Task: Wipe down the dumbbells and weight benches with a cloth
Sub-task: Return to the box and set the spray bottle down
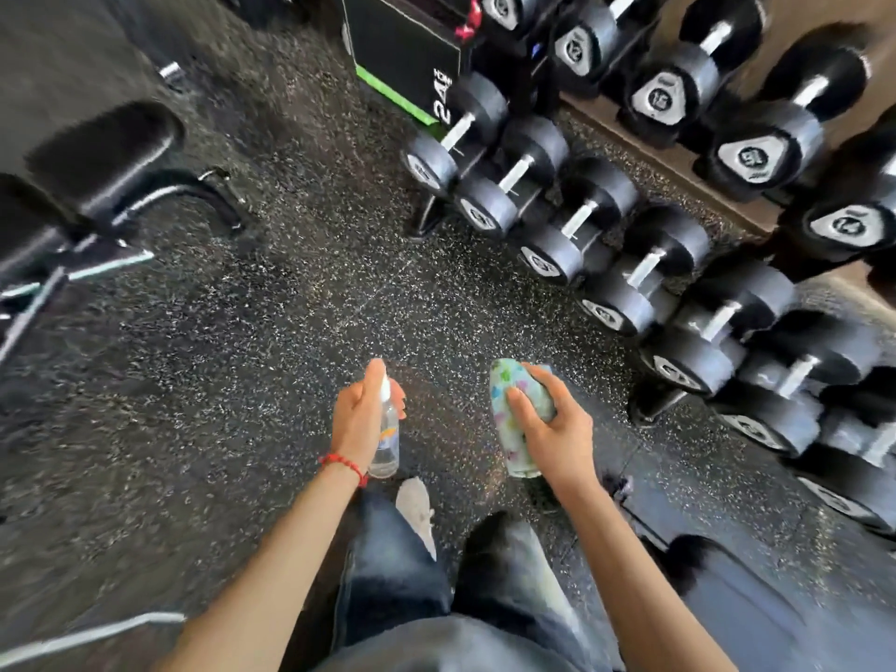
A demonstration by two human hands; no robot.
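My left hand (361,419) grips a small clear spray bottle (386,441), its white nozzle under my forefinger. My right hand (552,429) holds a bunched pale cloth (509,414) with coloured prints. Both hands hover over the speckled rubber floor, apart from each other. Black dumbbells (606,244) with chrome handles fill a two-tier rack along the right side, an arm's length beyond my right hand. A black padded weight bench (102,152) on a metal frame stands at the left, well away from my left hand.
A black plyo box (402,55) with a green edge stands at the back centre. The rack's foot (649,405) sticks out onto the floor near my right hand. My jeans and pale shoe (417,511) show below. A metal bar (87,637) lies bottom left.
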